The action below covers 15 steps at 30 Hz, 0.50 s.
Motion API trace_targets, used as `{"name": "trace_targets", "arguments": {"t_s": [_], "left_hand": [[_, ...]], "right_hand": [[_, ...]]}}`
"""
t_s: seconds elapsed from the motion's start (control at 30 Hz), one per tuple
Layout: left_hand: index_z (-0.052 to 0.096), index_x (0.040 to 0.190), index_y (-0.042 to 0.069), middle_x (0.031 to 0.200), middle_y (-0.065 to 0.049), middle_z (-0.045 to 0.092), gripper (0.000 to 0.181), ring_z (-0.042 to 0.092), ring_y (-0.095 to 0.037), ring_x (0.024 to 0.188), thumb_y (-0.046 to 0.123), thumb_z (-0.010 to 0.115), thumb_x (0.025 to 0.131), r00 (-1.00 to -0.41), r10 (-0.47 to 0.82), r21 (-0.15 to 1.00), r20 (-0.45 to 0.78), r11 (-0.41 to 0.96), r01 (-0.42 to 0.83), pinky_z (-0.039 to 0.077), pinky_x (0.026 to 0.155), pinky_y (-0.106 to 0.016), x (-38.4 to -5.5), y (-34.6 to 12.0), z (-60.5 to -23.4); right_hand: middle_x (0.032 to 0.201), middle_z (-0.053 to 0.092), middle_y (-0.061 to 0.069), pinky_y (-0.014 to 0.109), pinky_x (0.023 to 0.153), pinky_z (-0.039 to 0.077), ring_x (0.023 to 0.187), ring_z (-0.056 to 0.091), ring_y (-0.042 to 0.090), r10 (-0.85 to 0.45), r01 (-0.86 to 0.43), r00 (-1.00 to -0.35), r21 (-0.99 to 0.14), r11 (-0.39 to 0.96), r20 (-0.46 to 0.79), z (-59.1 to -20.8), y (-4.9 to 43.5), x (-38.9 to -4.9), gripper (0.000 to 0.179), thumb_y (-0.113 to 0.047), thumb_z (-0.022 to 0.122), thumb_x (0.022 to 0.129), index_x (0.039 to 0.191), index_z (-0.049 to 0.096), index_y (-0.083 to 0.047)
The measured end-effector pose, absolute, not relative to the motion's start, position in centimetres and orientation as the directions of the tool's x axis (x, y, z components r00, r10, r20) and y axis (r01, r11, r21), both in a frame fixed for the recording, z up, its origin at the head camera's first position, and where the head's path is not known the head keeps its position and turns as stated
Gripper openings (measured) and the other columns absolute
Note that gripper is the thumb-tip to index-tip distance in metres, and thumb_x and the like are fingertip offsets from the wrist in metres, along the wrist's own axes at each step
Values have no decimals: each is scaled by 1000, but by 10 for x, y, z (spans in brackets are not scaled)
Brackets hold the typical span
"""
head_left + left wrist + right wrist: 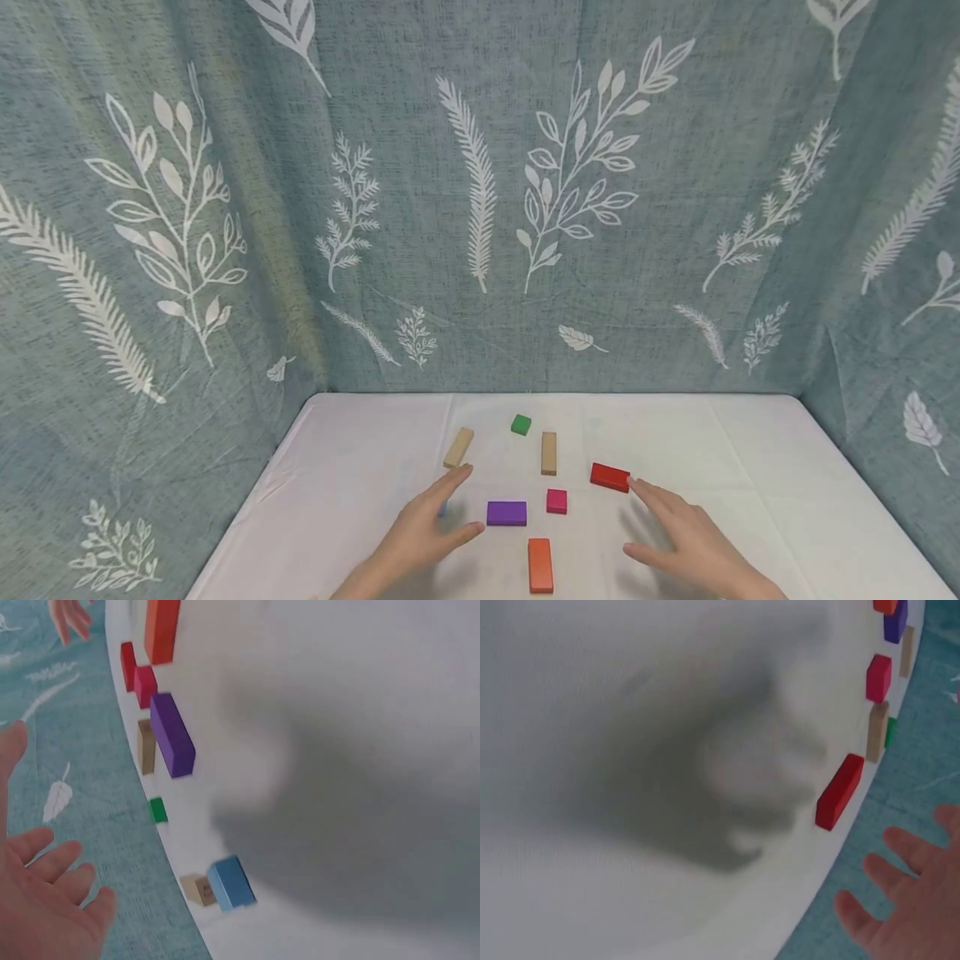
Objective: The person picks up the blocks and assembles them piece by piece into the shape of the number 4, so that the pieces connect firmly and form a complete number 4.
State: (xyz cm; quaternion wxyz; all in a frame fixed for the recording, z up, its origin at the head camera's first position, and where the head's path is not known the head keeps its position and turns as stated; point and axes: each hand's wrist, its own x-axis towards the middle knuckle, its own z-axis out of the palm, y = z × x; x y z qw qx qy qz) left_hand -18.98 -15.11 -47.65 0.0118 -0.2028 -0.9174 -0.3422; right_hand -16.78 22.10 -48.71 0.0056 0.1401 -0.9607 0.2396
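My left hand (pixel 426 527) hovers over the left part of the table, fingers straight and thumb spread, holding nothing. Beneath it is a blue block (pixel 232 883), mostly hidden by the hand in the head view. A purple block (pixel 507 513) lies just right of the left thumb, and a tan block (pixel 459 448) lies beyond the fingertips. My right hand (pixel 688 537) is raised above the table, its fingers extended and holding nothing. Nearest to its fingertips is a red block (pixel 611 477). Between the hands lie an orange block (pixel 541 566) and a pink block (pixel 557 501).
Farther back, a second tan block (pixel 549 453) and a small green block (pixel 521 425) lie on the white-covered table (pixel 750 442). A green-blue curtain (pixel 420 208) with white leaf prints encloses the back and both sides.
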Motion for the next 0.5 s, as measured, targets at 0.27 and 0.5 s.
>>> {"name": "trace_targets", "arguments": {"t_s": [0.27,0.5], "left_hand": [[43,142,14,143,-7,49,69,47,-33,130,51,62,86,-913,393,698,114,622,355,42,102,-56,-178,-140,-476],[45,139,9,141,-12,51,63,46,-37,129,41,63,88,-900,426,778,92,533,332,44,101,-55,-172,-129,-480]], "right_hand": [[141,47,11,62,98,42,128,45,35,-260,-149,-960,-587,796,-108,-491,208,-159,85,-58,68,77,144,39,-14],[142,45,17,66,95,41,129,40,44,-335,-138,-932,-721,679,-137,-499,196,-146,79,-48,66,84,146,36,-10]]}}
